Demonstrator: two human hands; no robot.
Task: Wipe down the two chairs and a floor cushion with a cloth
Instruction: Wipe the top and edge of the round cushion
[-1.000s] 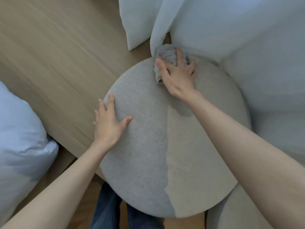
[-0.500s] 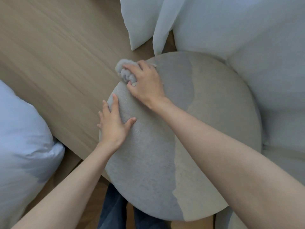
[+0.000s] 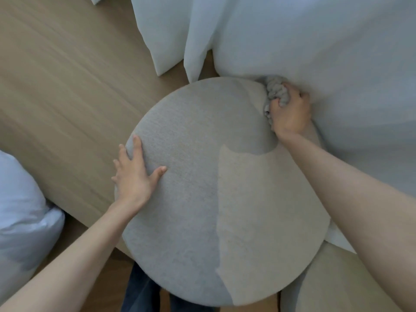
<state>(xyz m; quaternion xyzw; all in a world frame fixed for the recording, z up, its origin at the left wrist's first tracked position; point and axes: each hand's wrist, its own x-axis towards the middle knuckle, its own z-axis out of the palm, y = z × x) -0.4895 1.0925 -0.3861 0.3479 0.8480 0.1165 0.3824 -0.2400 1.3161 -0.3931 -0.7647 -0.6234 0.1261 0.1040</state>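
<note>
**Cushion wipe in progress at the far right rim**

Floor cushion (image 3: 202, 188) is the round grey pad filling the middle of your view. It lies on the wooden floor (image 3: 56, 75), and its far edge is tucked against the white curtain (image 3: 292, 41).

Your right hand (image 3: 290, 113) is at that far right rim with its fingers curled tight round the bunched grey cloth (image 3: 275, 92). It presses the cloth into the seam where the cushion meets the curtain. Your left hand (image 3: 135, 174) lies flat on the near left edge, fingers spread and straight, holding nothing and seemingly steadying the pad.

You look to be partway through the cushion. The fabric shows no damp trail, so you cannot tell which parts are wiped. The paler patch looks like light rather than wetness. The side wall and the near edge by your legs probably still need a pass.

No chair is clearly in view. A beige rounded shape (image 3: 337, 284) at the lower right might be one, but it is cut off. Whether the chairs are done cannot be told.
</note>
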